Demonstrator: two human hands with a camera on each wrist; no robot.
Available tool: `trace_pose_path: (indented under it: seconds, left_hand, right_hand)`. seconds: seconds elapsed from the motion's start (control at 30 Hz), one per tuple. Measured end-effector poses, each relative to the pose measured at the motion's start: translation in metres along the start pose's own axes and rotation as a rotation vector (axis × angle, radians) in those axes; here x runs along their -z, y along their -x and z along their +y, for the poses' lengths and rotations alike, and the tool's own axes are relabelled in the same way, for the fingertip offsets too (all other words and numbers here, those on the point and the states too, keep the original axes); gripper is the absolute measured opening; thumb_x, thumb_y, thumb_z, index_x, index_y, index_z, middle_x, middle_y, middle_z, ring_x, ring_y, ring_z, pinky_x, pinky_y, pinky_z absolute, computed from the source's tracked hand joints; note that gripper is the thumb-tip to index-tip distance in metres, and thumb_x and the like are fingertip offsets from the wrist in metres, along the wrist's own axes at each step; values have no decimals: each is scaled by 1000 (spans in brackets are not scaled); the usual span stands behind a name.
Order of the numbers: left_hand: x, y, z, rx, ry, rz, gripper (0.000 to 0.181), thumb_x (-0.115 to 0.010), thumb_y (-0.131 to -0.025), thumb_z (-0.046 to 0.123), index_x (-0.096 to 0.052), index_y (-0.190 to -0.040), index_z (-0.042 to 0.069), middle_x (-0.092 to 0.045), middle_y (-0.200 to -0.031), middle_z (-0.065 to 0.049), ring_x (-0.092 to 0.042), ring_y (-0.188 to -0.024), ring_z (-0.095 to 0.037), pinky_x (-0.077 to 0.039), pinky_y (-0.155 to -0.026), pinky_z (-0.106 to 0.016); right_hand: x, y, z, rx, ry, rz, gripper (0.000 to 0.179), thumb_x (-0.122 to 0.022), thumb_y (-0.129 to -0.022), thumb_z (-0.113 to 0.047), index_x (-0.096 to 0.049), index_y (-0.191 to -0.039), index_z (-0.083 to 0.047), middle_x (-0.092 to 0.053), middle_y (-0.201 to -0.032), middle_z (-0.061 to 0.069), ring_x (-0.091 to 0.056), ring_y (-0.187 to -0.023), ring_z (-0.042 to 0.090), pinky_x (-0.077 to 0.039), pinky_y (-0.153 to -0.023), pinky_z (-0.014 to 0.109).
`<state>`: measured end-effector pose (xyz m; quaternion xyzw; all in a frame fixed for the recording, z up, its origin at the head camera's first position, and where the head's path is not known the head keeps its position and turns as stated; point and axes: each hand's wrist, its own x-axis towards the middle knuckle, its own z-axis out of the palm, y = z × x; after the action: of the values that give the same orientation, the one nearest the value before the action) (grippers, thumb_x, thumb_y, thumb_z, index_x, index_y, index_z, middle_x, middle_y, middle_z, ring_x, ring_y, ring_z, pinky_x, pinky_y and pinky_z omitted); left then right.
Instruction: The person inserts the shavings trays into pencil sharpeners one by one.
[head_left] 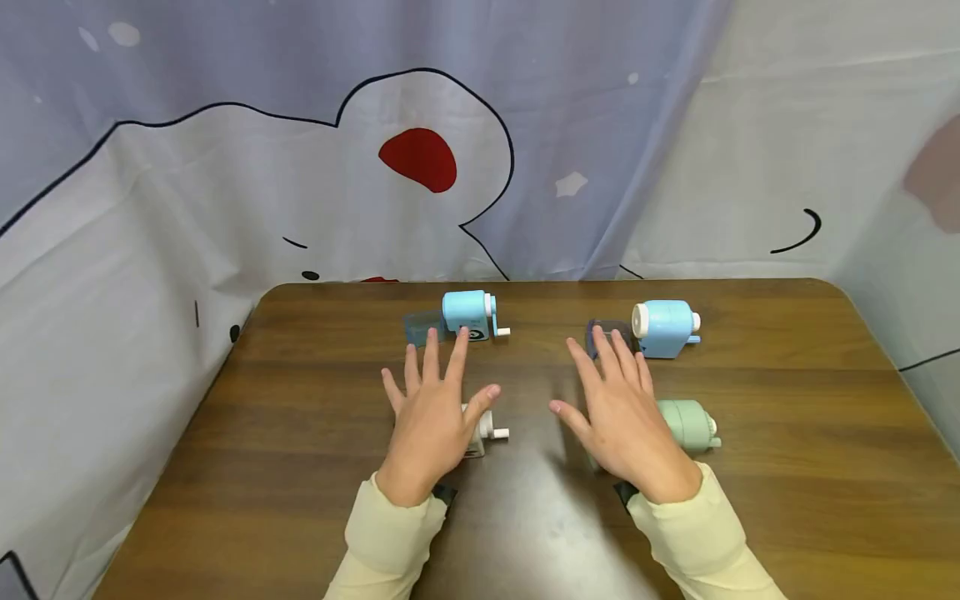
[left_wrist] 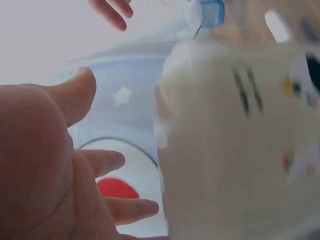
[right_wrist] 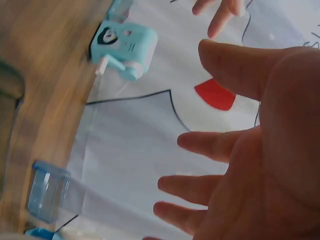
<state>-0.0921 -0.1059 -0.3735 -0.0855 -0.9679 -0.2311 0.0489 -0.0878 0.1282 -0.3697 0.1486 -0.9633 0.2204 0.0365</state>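
My left hand [head_left: 427, 429] hovers with fingers spread over a white hand-crank pencil sharpener [head_left: 486, 425], largely hiding it. In the left wrist view that sharpener's cream body [left_wrist: 230, 140] looms close and blurred beside the palm. My right hand [head_left: 626, 429], fingers also spread, is above the table beside a green crank sharpener [head_left: 686, 425], covering part of it. Beyond the left fingertips stands a light blue sharpener [head_left: 467, 312] with a clear bin [head_left: 423, 327] at its left. A second blue sharpener [head_left: 666, 327] stands beyond the right hand. Neither hand holds anything.
The brown wooden table [head_left: 300, 500] has rounded far corners. A patterned curtain [head_left: 570, 108] hangs behind its back edge. At the left of the right-hand blue sharpener is a dark see-through bin [head_left: 592, 340], partly behind the right fingers.
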Motion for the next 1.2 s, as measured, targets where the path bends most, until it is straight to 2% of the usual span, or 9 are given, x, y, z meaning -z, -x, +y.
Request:
trace_pose_path:
  seconds: [0.13, 0.27, 0.4, 0.47, 0.6, 0.73, 0.83, 1.03, 1.2]
  left_hand:
    - [11, 0, -14, 0, -7, -7, 70, -47, -105, 47, -18, -163, 20, -11, -164, -25, -6, -147, -54, 5, -107, -77]
    - [28, 2, -30, -29, -25, -36, 64, -44, -108, 37, -17, -162, 16, -8, -164, -26, -8, -147, -53, 2, -108, -77]
    - [44, 3, -45, -49, -1, -73, 66, -46, -108, 26, -11, -163, 14, -3, -165, -26, -12, -147, -52, -7, -111, -74]
    - [49, 3, -52, -45, 39, -94, 68, -46, -108, 22, -6, -163, 14, 2, -165, -25, -15, -146, -52, -14, -111, -72]
    - [53, 4, -69, -19, 106, -144, 73, -46, -107, 12, 1, -163, 16, 10, -165, -22, -16, -146, -52, -26, -108, -70]
    - [50, 7, -85, 9, 128, -209, 79, -45, -98, 0, -1, -163, 14, 13, -165, -19, -9, -148, -51, -29, -107, -69]
    - [47, 11, -96, -3, 121, -274, 80, -48, -93, -3, -7, -162, 8, 6, -166, -21, -9, -148, -51, -26, -108, -69]
    - [41, 22, -113, -77, 84, -394, 79, -60, -86, 2, -24, -156, -5, -25, -161, -24, -21, -145, -51, -23, -112, -66]
    - [36, 28, -121, -105, 66, -423, 83, -80, -82, 13, -37, -151, -4, -35, -156, -25, -34, -139, -51, -32, -107, -67]
  right_hand:
    - [0, -3, -6, 64, -9, -10, 76, -69, -95, -38, -36, -155, -5, -20, -162, 26, -15, -149, 45, -16, -116, 63]
    - [-4, -6, -16, 105, -20, -32, 76, -70, -95, -40, -37, -154, -6, -21, -162, 24, -22, -148, 44, -24, -115, 60]
    - [-10, -6, -26, 129, -26, -64, 76, -68, -96, -42, -37, -155, -7, -22, -162, 23, -27, -146, 43, -29, -114, 58]
    - [-12, -7, -31, 143, -24, -75, 75, -68, -96, -42, -38, -155, -8, -23, -162, 23, -28, -146, 43, -30, -113, 58]
    - [-17, -8, -40, 181, -18, -90, 75, -69, -95, -41, -38, -154, -9, -26, -161, 22, -31, -145, 42, -30, -113, 58]
    - [-23, -9, -49, 248, -18, -91, 77, -74, -91, -40, -40, -153, -8, -30, -159, 24, -34, -143, 43, -30, -114, 57]
    - [-27, -11, -53, 289, -31, -90, 78, -77, -89, -38, -43, -151, -7, -34, -157, 24, -38, -140, 42, -33, -113, 56]
    - [-38, -17, -56, 330, -45, -111, 70, -78, -89, -33, -49, -148, -7, -47, -150, 19, -50, -133, 38, -44, -104, 52]
    - [-43, -20, -60, 357, -54, -112, 68, -80, -88, -28, -51, -146, -9, -49, -148, 19, -50, -132, 36, -46, -103, 51]
